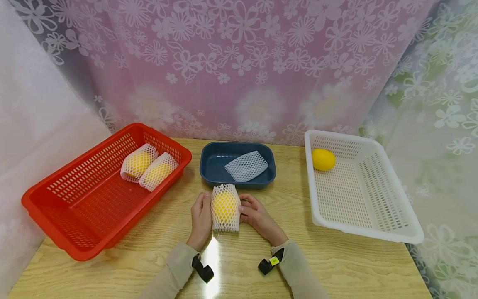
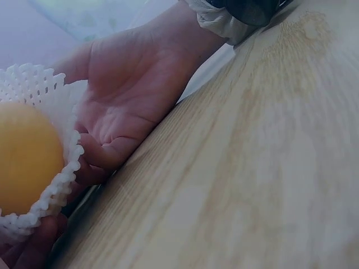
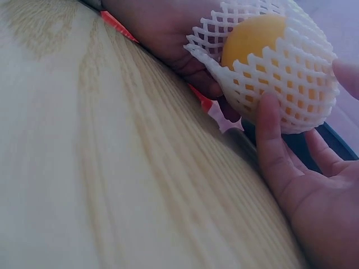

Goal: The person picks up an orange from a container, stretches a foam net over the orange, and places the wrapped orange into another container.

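A light wooden table [image 1: 336, 265] with visible grain fills the foreground, and a bright patch of light glares off its near edge. Behind its far edge hangs a pink curtain [image 1: 239, 62] printed with white flowers. At the left edge hangs a plain whitish sheer cloth [image 1: 33, 116], and past the right edge a pale green flowered curtain [image 1: 440, 124].

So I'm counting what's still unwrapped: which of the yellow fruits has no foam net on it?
The bare yellow fruit in the white basket. The two in the red basket and the one between the hands wear white foam nets.
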`<state>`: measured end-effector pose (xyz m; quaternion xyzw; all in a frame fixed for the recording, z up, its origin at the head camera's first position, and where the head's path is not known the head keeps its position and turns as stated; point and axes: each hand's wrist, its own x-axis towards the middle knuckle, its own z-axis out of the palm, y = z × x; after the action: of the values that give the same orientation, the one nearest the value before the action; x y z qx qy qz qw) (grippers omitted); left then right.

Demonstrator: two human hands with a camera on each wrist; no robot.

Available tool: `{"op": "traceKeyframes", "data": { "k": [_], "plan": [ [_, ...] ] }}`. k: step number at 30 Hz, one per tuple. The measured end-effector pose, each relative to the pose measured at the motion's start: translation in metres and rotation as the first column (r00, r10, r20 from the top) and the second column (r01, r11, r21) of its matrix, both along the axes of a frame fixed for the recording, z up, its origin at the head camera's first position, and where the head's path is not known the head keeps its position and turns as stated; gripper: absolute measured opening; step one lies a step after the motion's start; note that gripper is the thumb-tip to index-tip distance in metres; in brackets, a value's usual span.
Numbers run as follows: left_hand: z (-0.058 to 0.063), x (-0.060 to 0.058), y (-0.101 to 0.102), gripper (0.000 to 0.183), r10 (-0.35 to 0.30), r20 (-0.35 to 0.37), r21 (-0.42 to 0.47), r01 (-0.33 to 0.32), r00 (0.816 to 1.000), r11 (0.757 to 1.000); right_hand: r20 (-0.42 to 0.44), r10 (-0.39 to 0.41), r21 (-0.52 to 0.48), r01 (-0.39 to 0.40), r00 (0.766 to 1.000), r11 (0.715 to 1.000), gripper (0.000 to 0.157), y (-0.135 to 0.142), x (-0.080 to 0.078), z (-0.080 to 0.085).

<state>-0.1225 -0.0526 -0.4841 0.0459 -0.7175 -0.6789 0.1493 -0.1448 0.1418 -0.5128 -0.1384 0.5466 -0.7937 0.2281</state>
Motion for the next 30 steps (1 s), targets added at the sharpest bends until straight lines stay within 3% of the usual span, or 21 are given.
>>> {"op": "traceKeyframes", "data": {
  "k": [3, 8, 11, 13, 15, 18, 21, 24, 30],
  "plan": [
    [0.003, 0.001, 0.001, 0.018, -0.01, -0.01, 0.005, 0.01, 1.0, 1.0, 0.006, -0.009, 0.0, 0.009, 1.0, 1.0, 0.039, 0.0, 0.0, 0.0],
    [-0.001, 0.0, 0.001, 0.015, -0.024, -0.052, 0.002, 0.024, 0.998, 1.0, 0.012, -0.03, -0.002, 0.03, 0.999, 1.0, 0.038, 0.0, 0.0, -0.001],
    [-0.016, -0.006, 0.0, 0.012, -0.058, -0.055, 0.0, 0.058, 0.997, 0.998, 0.012, -0.044, 0.006, 0.044, 0.999, 0.999, 0.036, 0.0, 0.0, -0.002],
    [-0.025, -0.009, -0.001, 0.01, -0.113, -0.058, -0.001, 0.113, 0.992, 0.994, 0.008, -0.053, 0.012, 0.053, 0.999, 0.999, 0.036, -0.001, 0.0, -0.003],
    [-0.036, -0.012, -0.003, 0.012, -0.192, -0.069, 0.014, 0.194, 0.979, 0.981, 0.0, -0.065, 0.016, 0.065, 0.998, 0.998, 0.037, -0.001, 0.0, -0.004],
    [-0.036, -0.01, -0.003, 0.025, -0.325, -0.098, 0.072, 0.332, 0.941, 0.94, -0.015, -0.078, -0.002, 0.078, 0.997, 0.997, 0.038, 0.0, 0.0, -0.005],
    [-0.036, -0.009, -0.003, 0.035, -0.403, -0.13, 0.137, 0.419, 0.906, 0.898, -0.037, -0.08, -0.038, 0.079, 0.996, 0.996, 0.037, 0.001, 0.0, -0.007],
    [-0.036, -0.009, -0.003, 0.037, -0.42, -0.141, 0.169, 0.44, 0.896, 0.882, -0.066, -0.068, -0.097, 0.061, 0.995, 0.993, 0.035, 0.003, -0.001, -0.008],
    [-0.036, -0.01, -0.004, 0.033, -0.393, -0.135, 0.188, 0.414, 0.909, 0.891, -0.13, -0.042, -0.224, 0.012, 0.991, 0.975, 0.032, 0.005, -0.002, -0.009]
  ]
}}
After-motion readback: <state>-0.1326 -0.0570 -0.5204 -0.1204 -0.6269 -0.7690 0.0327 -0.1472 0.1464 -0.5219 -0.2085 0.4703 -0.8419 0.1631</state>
